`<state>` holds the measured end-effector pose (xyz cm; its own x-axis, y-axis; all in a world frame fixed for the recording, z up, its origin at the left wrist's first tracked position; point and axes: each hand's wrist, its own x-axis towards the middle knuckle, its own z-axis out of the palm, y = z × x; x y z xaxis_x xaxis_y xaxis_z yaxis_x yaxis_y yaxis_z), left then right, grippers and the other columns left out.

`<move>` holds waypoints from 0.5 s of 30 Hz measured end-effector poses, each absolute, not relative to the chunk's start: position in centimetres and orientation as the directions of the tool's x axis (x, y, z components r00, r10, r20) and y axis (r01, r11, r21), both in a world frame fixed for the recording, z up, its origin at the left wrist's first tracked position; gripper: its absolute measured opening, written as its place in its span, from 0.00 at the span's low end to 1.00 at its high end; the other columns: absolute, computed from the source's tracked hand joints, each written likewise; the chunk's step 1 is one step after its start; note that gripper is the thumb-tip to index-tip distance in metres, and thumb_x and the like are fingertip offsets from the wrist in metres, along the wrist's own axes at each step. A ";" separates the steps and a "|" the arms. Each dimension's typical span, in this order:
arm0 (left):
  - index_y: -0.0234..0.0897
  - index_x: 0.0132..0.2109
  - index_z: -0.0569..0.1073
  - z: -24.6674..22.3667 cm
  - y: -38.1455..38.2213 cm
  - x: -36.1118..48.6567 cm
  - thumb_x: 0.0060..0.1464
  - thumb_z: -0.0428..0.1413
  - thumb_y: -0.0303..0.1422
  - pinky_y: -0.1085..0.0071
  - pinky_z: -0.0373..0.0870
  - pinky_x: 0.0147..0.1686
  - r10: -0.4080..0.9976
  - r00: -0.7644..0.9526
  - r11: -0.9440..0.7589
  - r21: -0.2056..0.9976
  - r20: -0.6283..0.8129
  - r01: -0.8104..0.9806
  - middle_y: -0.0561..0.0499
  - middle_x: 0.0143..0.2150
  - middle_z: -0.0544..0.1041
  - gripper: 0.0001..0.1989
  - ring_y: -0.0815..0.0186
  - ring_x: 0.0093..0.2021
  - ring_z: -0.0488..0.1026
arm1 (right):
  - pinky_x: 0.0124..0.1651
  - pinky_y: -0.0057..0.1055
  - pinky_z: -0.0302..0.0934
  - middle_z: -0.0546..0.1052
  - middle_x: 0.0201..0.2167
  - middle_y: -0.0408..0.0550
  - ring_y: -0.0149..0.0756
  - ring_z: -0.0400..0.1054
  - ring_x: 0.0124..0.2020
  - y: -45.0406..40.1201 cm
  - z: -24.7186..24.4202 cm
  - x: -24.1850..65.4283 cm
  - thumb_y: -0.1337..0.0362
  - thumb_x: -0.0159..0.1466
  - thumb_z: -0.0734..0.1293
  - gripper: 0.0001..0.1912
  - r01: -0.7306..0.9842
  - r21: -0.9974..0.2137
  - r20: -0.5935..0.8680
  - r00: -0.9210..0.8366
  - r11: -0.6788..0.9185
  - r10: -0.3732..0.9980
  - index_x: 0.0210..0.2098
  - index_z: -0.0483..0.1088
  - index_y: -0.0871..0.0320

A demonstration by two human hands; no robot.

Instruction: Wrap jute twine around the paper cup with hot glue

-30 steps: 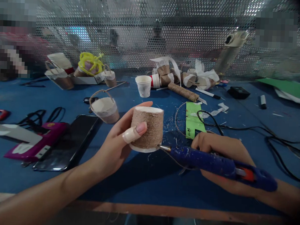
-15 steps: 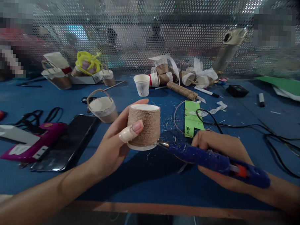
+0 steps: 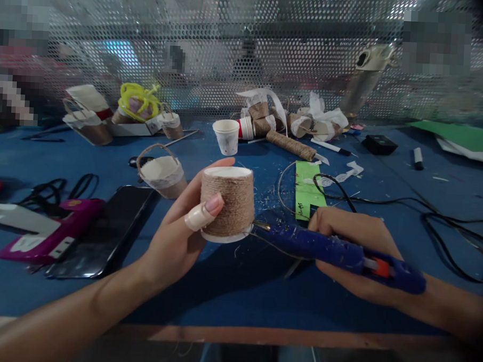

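Wrapped nearly to its rim in brown twine, a paper cup is held by my left hand, whose thumb carries a pale wrap and presses the near side. My right hand is closed around a blue glue gun lying slantwise across it. The gun's metal nozzle points left, at the lower right edge of the cup, by the white rim. A loose strand of twine runs from that edge below the gun toward my right hand. My right fingertips are partly hidden behind the gun.
A small basket cup with a twine handle stands beyond my left hand. At left lie a phone and a purple-and-white tool. Behind are a white paper cup and a twine roll. Black cable trails at right.
The nozzle has lifted slightly at the cup's lower edge, and the twine strand beneath the gun shows more clearly. The whole view has shifted a little; both hands keep their holds.
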<state>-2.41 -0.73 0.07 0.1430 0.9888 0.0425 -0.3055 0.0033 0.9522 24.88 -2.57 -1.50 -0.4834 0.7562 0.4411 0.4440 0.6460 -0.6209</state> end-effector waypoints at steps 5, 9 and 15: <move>0.50 0.62 0.78 -0.1 -0.6 -2.4 0.57 0.66 0.41 0.63 0.78 0.50 0.985 0.163 -0.003 0.954 0.054 -0.298 0.50 0.57 0.81 0.26 0.51 0.60 0.75 | 0.29 0.34 0.53 0.71 0.26 0.41 0.33 0.63 0.24 -2.7 -1.7 25.0 0.68 0.62 0.70 0.14 0.428 -0.610 0.455 -0.499 0.666 0.737 0.30 0.59 0.52; 0.51 0.64 0.77 0.1 -0.6 -2.1 0.56 0.67 0.42 0.58 0.76 0.56 0.979 0.196 0.013 0.951 0.050 -0.310 0.50 0.60 0.80 0.28 0.48 0.63 0.73 | 0.29 0.33 0.52 0.72 0.27 0.41 0.32 0.63 0.25 -2.8 -2.1 25.1 0.69 0.60 0.70 0.14 0.410 -0.582 0.484 -0.519 0.702 0.704 0.32 0.58 0.52; 0.49 0.64 0.77 0.5 -0.7 -2.0 0.56 0.67 0.42 0.54 0.75 0.58 0.987 0.157 0.018 0.951 0.033 -0.309 0.48 0.60 0.80 0.29 0.45 0.64 0.72 | 0.28 0.33 0.53 0.71 0.26 0.40 0.32 0.63 0.24 -2.8 -1.7 25.1 0.70 0.61 0.70 0.13 0.450 -0.603 0.451 -0.488 0.658 0.747 0.30 0.59 0.52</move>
<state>-2.03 -0.68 0.45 0.1574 0.9870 0.0325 -0.3087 0.0179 0.9510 25.07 -2.80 -1.68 -0.4878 0.7473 0.4512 0.4503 0.6582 -0.6033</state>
